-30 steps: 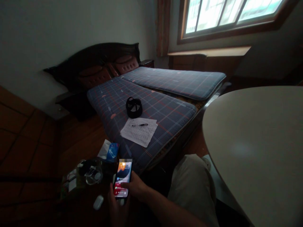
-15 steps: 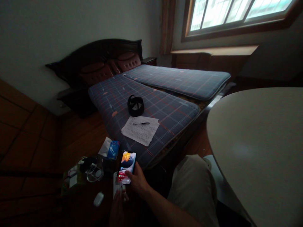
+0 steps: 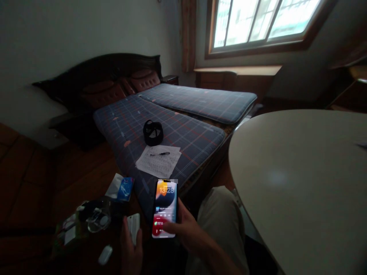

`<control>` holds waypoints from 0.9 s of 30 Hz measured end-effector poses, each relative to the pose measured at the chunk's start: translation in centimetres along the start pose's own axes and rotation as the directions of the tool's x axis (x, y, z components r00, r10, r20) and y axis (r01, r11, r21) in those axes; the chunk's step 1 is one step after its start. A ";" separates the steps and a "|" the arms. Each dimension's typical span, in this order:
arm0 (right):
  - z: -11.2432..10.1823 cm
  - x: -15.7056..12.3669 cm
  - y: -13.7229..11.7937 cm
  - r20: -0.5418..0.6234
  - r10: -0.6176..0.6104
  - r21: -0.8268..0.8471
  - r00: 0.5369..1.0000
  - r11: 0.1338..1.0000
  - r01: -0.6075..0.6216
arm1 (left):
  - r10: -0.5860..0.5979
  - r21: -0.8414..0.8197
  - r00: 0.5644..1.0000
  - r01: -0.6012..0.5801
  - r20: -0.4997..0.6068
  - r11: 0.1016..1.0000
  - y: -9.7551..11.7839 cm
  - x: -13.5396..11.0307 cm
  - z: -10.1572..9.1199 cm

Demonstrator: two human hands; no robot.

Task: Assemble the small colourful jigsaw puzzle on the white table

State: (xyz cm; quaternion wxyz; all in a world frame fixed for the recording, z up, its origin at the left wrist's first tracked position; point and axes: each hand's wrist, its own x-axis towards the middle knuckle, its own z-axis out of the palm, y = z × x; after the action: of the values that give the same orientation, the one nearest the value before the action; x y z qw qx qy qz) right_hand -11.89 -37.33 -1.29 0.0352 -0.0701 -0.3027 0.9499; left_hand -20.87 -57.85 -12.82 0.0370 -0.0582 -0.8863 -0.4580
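A smartphone (image 3: 165, 208) with a lit lock screen reading 13:28 is upright in my right hand (image 3: 187, 229), whose thumb lies over the lower part of the screen. Lower and to the left, my left hand (image 3: 132, 248) is closed around a slim white rectangular object (image 3: 134, 227); its kind is unclear in the dim light. The two objects are apart. Left of my left hand lies a small white case (image 3: 105, 255) on a dark surface. Behind it sit a clear round container (image 3: 98, 220) and a blue-and-white tissue pack (image 3: 125, 189).
A plaid mattress (image 3: 183, 131) bears a black cap (image 3: 153, 133), written sheets of paper (image 3: 156, 165) and a pen (image 3: 160, 154). A white rounded table (image 3: 298, 183) stands at the right, close to my knee (image 3: 219, 214). A boxy item (image 3: 69, 231) lies at the lower left.
The phone has moved right and nearer, away from the white object it overlapped before. My left hand now has that object apart from the phone. The whole view has turned right.
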 end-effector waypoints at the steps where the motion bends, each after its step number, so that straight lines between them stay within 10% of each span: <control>1: 0.2 -1.2 -0.8 0.045 -0.006 -0.029 0.999 1.000 0.007 | 0.015 -0.035 1.000 -0.014 0.016 0.999 2.0 -0.1 0.0; 8: 0.4 -7.6 -5.0 0.120 -0.047 -0.116 0.992 0.991 0.061 | -0.012 -0.465 0.947 0.169 0.321 0.869 14.6 -3.0 0.2; 10: 0.2 -8.7 -5.2 0.082 -0.089 -0.145 0.993 0.984 0.100 | -0.058 -0.518 0.848 0.373 0.526 0.770 17.3 -4.1 0.3; 14: -0.4 -10.4 -5.7 0.009 -0.168 -0.308 0.986 0.937 0.162 | -0.149 -0.489 0.846 0.430 0.512 0.759 21.2 -6.0 0.5; 20: -0.7 -11.5 -6.1 -0.084 -0.156 -0.192 0.984 0.972 0.138 | -0.127 -0.480 0.834 0.426 0.537 0.766 22.9 -7.6 1.6; 27: -1.0 -11.5 -5.0 -0.252 -0.137 -0.015 0.958 0.990 0.138 | -0.129 -0.497 0.862 0.398 0.491 0.771 19.6 -8.5 2.9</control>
State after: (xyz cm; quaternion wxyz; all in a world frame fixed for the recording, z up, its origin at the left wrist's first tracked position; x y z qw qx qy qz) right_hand -0.27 -33.98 2.11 0.1395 -0.1692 -0.2985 0.9289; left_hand -9.81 -44.79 0.30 -0.2450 -0.0377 -0.6869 -0.6832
